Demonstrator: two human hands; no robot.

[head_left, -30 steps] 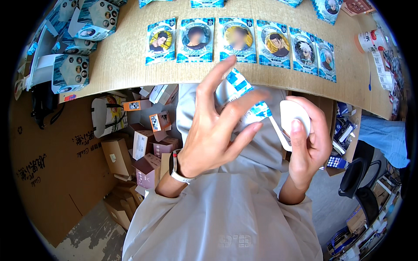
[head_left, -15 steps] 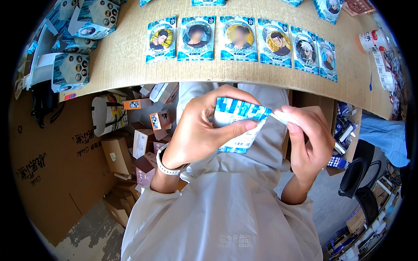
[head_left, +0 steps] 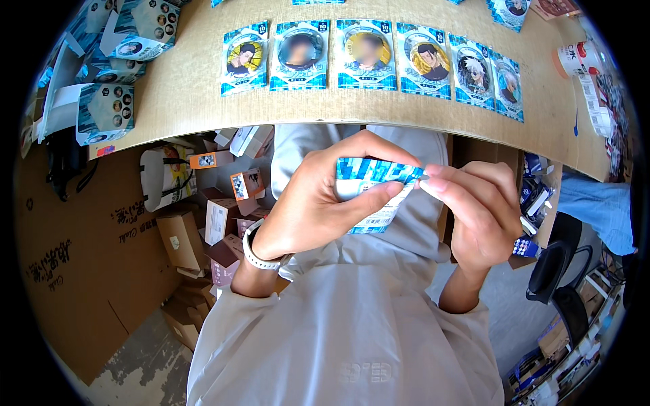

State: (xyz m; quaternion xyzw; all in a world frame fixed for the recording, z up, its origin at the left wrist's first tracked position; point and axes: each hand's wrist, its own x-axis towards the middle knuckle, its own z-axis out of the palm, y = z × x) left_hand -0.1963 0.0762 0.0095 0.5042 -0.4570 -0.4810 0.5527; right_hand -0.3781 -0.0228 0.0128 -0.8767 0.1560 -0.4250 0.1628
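Note:
Over my lap, my left hand [head_left: 332, 196] grips a small blue-and-white printed packet [head_left: 376, 191], thumb lying across its white back and fingers behind it. The packet is tilted, with its patterned blue band uppermost. At its upper right corner, the thumb and fingertips of my right hand [head_left: 477, 210] are pinched together on the edge. What exactly lies between those fingertips is mostly hidden. Ahead on the table, similar blue packets with round character pictures lie in a row, one of them the yellow-centred packet [head_left: 367, 55].
The wooden table [head_left: 176, 101] has its front edge just beyond my hands. Blue display boxes [head_left: 106, 111] crowd its left end; a white-and-red tub [head_left: 579, 61] stands at the right. Below are opened cartons [head_left: 181, 238], a tote bag [head_left: 162, 177] and a black chair [head_left: 555, 257].
My right fingertips have moved in closer against the packet's corner. The packet is tipped slightly, so less of its lower part shows. My left hand keeps its hold.

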